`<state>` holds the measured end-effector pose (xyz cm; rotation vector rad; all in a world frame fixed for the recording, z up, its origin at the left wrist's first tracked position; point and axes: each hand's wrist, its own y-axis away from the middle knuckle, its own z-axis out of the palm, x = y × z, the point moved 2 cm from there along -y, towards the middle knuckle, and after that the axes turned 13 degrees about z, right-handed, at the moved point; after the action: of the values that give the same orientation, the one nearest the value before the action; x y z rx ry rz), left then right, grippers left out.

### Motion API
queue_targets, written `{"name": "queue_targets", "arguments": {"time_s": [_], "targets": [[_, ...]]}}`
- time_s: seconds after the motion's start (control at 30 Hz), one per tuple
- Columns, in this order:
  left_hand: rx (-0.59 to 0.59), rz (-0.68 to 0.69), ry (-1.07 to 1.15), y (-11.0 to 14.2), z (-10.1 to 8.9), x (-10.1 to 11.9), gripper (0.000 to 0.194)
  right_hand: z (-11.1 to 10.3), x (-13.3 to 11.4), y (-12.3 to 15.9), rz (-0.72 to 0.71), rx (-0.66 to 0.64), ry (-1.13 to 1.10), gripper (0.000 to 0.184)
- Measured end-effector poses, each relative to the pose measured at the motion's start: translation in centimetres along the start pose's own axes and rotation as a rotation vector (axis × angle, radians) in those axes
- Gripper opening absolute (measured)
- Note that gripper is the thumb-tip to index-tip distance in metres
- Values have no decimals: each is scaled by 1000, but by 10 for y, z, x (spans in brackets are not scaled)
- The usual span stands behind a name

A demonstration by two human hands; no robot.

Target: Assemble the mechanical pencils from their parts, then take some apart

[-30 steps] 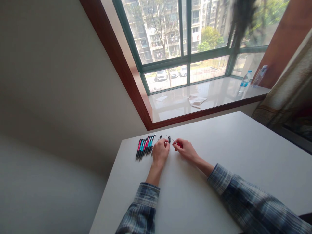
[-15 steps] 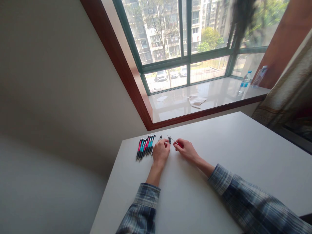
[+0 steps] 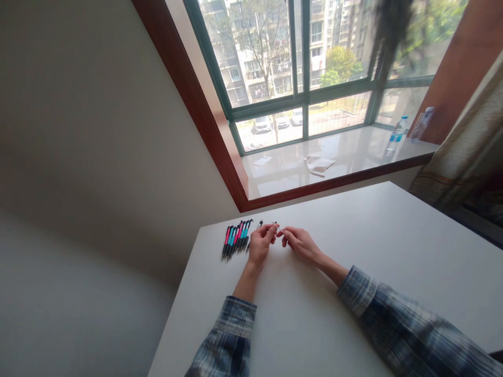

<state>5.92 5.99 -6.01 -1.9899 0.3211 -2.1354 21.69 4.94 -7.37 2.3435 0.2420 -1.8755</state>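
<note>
Both my hands meet near the far left corner of a white table (image 3: 353, 272). My left hand (image 3: 260, 243) is closed, its fingertips pinching a small dark pen part I cannot make out. My right hand (image 3: 299, 243) is closed in a pinch on a thin pen refill (image 3: 277, 227) that points toward the left hand. A row of several red, teal and black pens (image 3: 236, 238) lies just left of my left hand. One more dark pen piece (image 3: 259, 224) lies beyond the left hand's fingers.
Behind the table runs a glossy window sill (image 3: 353, 152) with a white cloth (image 3: 319, 164), a slip of paper (image 3: 262, 161) and a water bottle (image 3: 396, 133). A curtain (image 3: 463, 152) hangs at the right. The table's left edge drops to the floor.
My hands have drawn closer together, and the refill's tip now reaches the left hand's fingers. The red part formerly visible at my right hand is hidden.
</note>
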Motion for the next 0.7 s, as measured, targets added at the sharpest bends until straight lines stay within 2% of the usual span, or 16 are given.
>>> {"name": "queue_targets", "arguments": {"time_s": [0.07,0.2,0.27,0.33,0.47,0.53,0.7], "targets": [[24,21,-3,-1,-2,2,33,0,-2,1,-8,-21,16,41],[270,108,13,-7,-16,8,31,-1,-2,0,-7,0,40,40],[341,150,-54,-8,-23,10,30,-1,-3,1,-1,34,45,38],[298,153,-150,-8,-24,11,31,-2,-4,2,6,61,48,34],[46,104,-278,-4,-12,9,36,-1,-10,4,-9,96,44,24],[-17,109,-296,-2,-6,8,38,-2,-10,5,-11,127,55,21],[15,166,-463,0,-6,11,41,-9,-1,2,61,236,143,21]]}}
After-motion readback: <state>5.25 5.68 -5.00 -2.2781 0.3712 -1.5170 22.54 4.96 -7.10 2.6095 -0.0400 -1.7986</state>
